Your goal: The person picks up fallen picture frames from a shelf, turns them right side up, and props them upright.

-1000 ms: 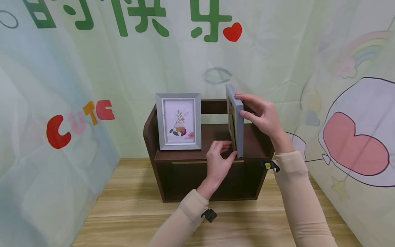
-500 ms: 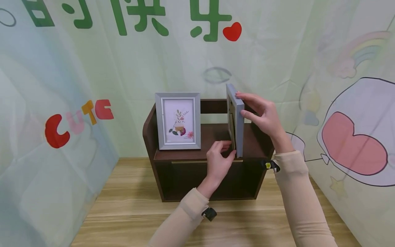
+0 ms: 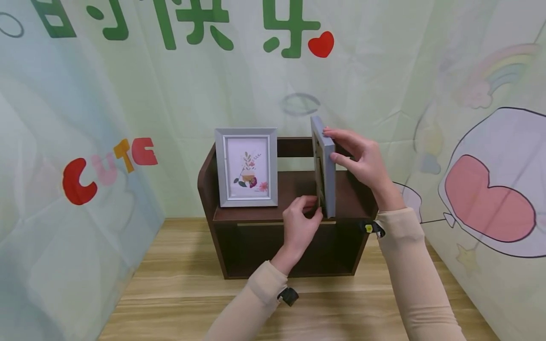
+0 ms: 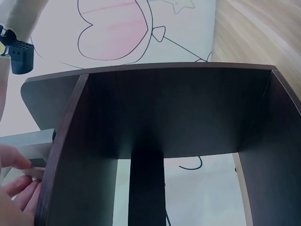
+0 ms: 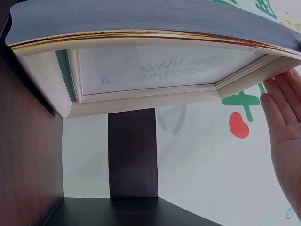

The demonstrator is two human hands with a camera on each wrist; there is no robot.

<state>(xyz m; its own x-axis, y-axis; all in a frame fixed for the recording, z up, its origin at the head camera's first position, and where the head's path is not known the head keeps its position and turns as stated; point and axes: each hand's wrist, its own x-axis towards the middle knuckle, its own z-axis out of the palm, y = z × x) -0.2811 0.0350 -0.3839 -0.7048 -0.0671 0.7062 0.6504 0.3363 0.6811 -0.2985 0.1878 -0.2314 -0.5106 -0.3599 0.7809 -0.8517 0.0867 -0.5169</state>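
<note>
A grey picture frame (image 3: 330,184) stands edge-on on the right of the dark brown shelf's (image 3: 294,180) upper board, its back turned left. My right hand (image 3: 360,158) grips its upper corner, fingers over the top and thumb on the near edge. Low behind it, my left hand (image 3: 298,222) pinches the fold-out stand (image 3: 320,182), which sits slightly off the back. In the left wrist view, thumb and fingers of the left hand (image 4: 16,193) close on that stand (image 4: 36,172). The right wrist view shows the frame's front (image 5: 141,106) with a pale leaf print.
A second grey picture frame (image 3: 247,203) with a flower print faces forward on the shelf's left. The shelf's lower compartment (image 3: 256,251) lies below, on a wood-grain table (image 3: 179,265). Printed cloth (image 3: 362,85) hangs behind and at both sides.
My left hand has moved slightly left, and the stand's lower end has come away from the frame's back. The held frame has shifted a touch left with my right hand.
</note>
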